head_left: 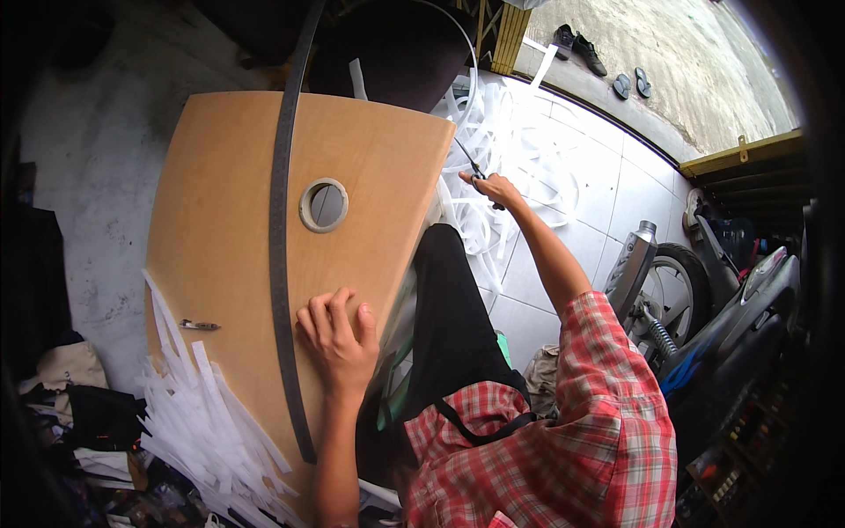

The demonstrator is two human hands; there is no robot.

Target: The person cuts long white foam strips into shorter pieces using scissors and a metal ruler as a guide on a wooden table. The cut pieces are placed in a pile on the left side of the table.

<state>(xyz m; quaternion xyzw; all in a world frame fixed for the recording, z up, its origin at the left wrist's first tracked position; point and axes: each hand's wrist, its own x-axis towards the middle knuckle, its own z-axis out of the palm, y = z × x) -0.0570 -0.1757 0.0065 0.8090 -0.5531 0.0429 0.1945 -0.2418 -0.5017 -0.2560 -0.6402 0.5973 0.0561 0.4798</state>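
My left hand [341, 343] rests on the wooden table, fingers a little bent and apart, holding nothing. Just left of it, a long dark ruler [280, 202] runs across the tabletop [211, 194]. Out past the table's right edge, my right hand [497, 191] grips a pair of scissors [478, 173] by the handles, blades pointing toward the table's far corner. Beneath and around that hand, white strips [519, 150] lie tangled in a heap on the floor. A roll of tape [323, 205] lies flat beyond my left hand.
Cut white strips [207, 422] are piled at the table's near left corner, close to a small pen-like tool [200, 326]. A dark round seat [387, 57] stands behind the table. On the right is a motorbike [704, 326]; shoes [581, 51] and slippers [632, 84] lie by the doorway.
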